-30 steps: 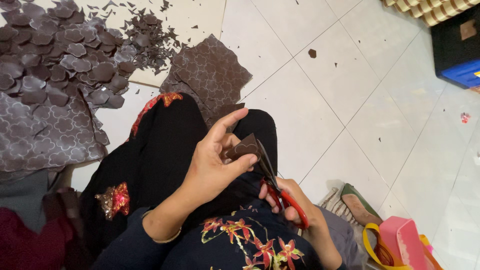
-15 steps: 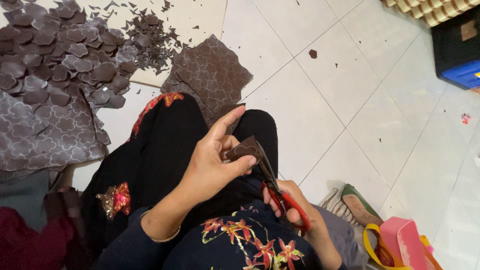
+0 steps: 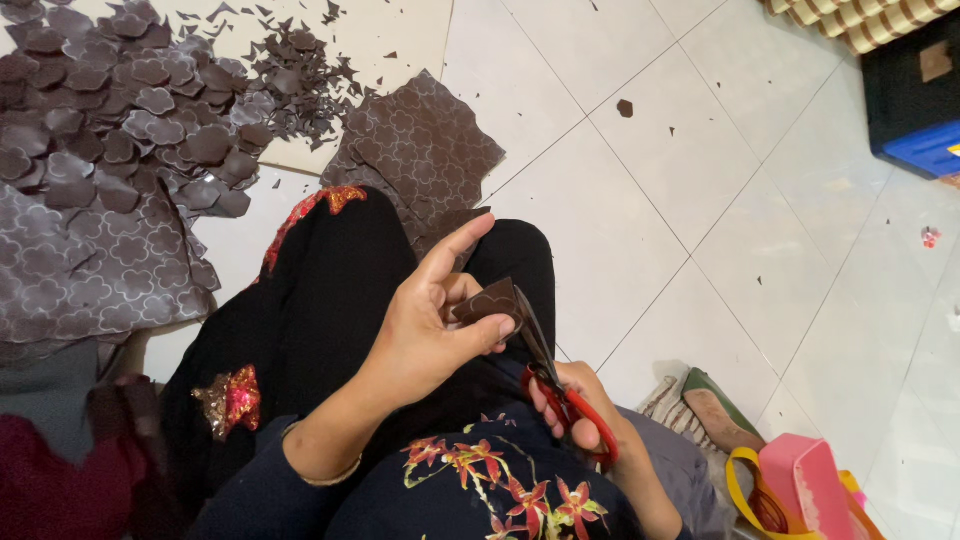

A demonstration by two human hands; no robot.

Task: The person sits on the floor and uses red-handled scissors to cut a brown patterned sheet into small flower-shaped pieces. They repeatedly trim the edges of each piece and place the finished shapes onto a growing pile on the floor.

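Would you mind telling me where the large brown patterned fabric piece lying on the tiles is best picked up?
Pinch the brown patterned fabric piece at its far right corner, coming from the bare tiles on its right. That edge lies flat and clear, while its near edge is tucked behind the knee and scraps crowd its left.

I see bare floor tiles (image 3: 700,200) right of my knee offering free passage; the heap of brown cut-outs (image 3: 110,110) and patterned fabric sheet (image 3: 420,150) block the left.

Brown fabric piece (image 3: 487,300) looks matte and patterned, scissors (image 3: 555,385) have glossy red plastic handles, floor (image 3: 700,200) is shiny tile.
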